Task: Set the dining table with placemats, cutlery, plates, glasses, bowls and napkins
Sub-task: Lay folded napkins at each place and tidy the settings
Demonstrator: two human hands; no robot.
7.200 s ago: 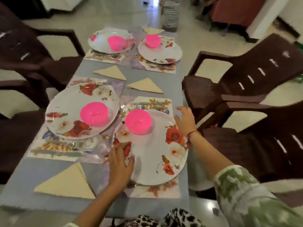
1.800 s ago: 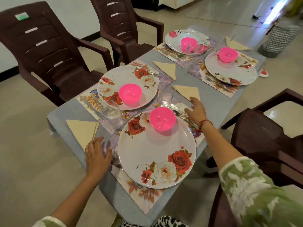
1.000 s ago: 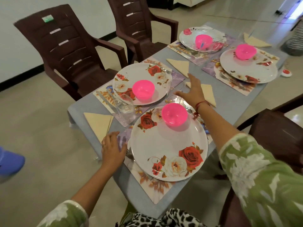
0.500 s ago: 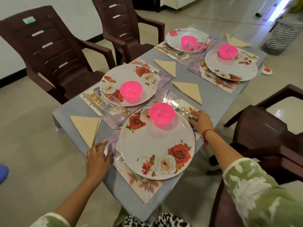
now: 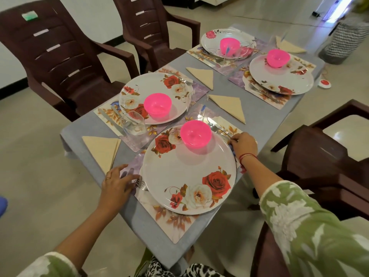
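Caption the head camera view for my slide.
Left hand rests by the fork, right hand at the knife, beside the nearest plate on a table set for four.

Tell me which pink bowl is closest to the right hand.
The pink bowl on the nearest plate, just left of the right hand; the other three are farther away.

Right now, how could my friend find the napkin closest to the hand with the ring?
Look at the grey table, at its near corner by the big brown chair. The cream folded napkin lies there, just beyond the left hand. It alone sits at that corner; the other napkins lie mid-table or at the far end.
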